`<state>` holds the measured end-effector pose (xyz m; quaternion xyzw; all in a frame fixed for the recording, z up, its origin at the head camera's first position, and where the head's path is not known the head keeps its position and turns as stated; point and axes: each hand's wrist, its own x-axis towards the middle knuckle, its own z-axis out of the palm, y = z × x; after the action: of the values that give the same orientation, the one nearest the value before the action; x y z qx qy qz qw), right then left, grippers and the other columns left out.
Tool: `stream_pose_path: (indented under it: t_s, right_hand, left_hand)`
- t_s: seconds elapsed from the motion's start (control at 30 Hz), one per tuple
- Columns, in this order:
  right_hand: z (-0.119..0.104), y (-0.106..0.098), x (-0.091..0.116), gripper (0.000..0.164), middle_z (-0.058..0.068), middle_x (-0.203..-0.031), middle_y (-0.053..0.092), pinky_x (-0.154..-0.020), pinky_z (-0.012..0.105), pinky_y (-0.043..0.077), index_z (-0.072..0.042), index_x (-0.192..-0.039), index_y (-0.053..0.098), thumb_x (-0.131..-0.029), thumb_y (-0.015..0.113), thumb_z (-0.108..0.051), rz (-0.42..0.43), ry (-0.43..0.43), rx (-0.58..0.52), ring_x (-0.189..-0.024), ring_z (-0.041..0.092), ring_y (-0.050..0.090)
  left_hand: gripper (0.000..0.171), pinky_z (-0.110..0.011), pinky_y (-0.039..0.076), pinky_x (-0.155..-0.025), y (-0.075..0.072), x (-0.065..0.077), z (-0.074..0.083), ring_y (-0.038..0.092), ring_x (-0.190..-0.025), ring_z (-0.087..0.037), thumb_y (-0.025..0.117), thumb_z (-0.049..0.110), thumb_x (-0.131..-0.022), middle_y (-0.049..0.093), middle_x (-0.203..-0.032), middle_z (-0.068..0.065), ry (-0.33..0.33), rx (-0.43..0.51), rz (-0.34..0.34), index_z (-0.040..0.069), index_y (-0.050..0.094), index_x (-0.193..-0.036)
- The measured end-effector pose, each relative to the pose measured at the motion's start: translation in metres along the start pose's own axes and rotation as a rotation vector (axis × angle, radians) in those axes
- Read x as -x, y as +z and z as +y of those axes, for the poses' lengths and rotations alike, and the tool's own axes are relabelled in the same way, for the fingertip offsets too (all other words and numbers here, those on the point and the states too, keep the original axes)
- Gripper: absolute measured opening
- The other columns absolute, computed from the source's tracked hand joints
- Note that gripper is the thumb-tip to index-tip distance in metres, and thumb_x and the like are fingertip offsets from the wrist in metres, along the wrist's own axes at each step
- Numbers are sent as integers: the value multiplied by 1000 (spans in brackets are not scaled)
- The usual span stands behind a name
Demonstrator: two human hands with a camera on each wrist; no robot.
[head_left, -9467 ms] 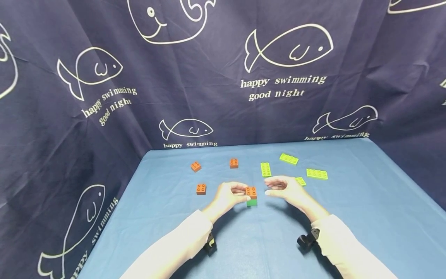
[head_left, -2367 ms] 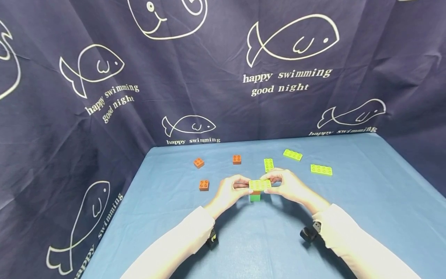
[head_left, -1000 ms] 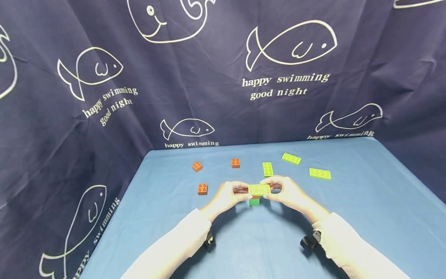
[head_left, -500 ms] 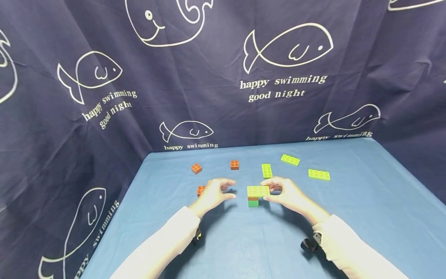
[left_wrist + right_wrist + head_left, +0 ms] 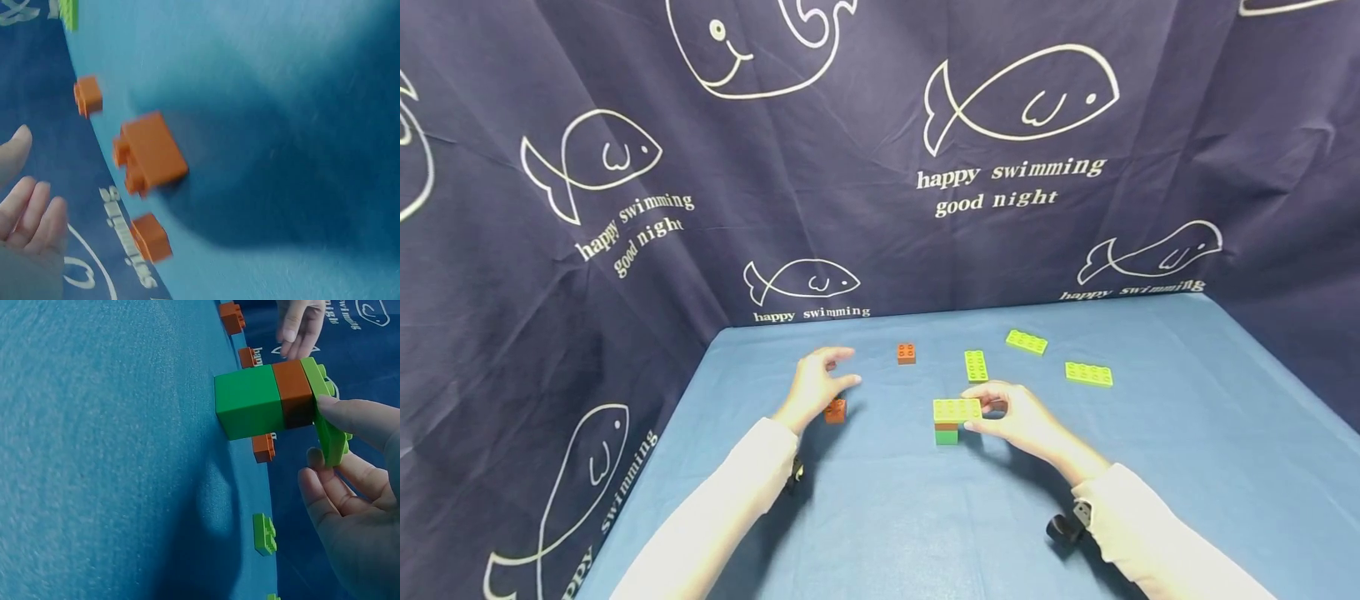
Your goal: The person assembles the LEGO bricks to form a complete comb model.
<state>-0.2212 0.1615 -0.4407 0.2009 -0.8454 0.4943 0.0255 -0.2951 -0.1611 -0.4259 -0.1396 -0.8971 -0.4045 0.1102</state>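
In the head view my right hand pinches the overhanging right end of a lime-green plate. The plate sits on an orange brick, which is on a green block at the bottom of the stack. In the right wrist view, thumb and fingers lie on either side of the plate. My left hand is off to the left with nothing in it, fingers and thumb apart. Just below it in the head view lies an orange two-by-two brick. Another orange brick, covered by the hand there, shows in the left wrist view.
One more orange brick lies on the blue-covered table behind the stack. Three lime plates lie at the back right: one upright to the view, one angled, one farther right. A dark patterned curtain stands behind.
Since the oldest frame a lime plate has come onto the orange brick. My left hand has let go of the stack and moved left and away. The right hand stays at the plate.
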Motion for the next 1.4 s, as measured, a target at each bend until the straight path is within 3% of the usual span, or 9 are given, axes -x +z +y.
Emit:
stream_pose_path:
  t_s: [0.13,0.43,0.67,0.9,1.4]
  right_hand:
    - [1,-2,3,36,16,-108,68,-87,40,56,0,-108,69,-75,82,-8,20,4,1,-83,14,62]
    - [0,-2,5,37,13,-106,69,-81,32,56,-1,-109,69,-76,82,-12,24,20,12,-84,20,62]
    - [0,-1,4,35,12,-104,69,-88,41,56,-1,-108,69,-76,81,-10,35,16,7,-88,23,63]
    - [1,0,6,34,11,-100,69,-84,35,57,0,-107,69,-76,81,-9,35,14,5,-86,23,62]
    - [1,0,3,36,11,-98,69,-85,33,56,1,-109,69,-77,81,-8,37,17,-19,-85,18,63]
  left_hand:
    - [46,-43,53,-95,-10,-11,-11,64,-107,-35,84,8,-73,68,-117,-17,-46,-2,59,2,69,-116]
    - [52,-44,50,-99,-25,-22,-41,61,-113,-36,83,9,-74,65,-121,-20,-104,-55,4,0,65,-122]
    - [52,-45,51,-97,-27,-27,-58,64,-109,-37,84,9,-73,67,-117,-21,-170,-49,-5,-3,65,-120]
    - [46,-43,52,-95,-22,-26,-64,66,-105,-34,83,9,-75,69,-113,-20,-236,-83,-20,-3,66,-116]
    - [36,-42,53,-87,-13,-33,-63,65,-94,-31,80,7,-77,71,-102,-19,-302,-180,-1,-2,69,-110]
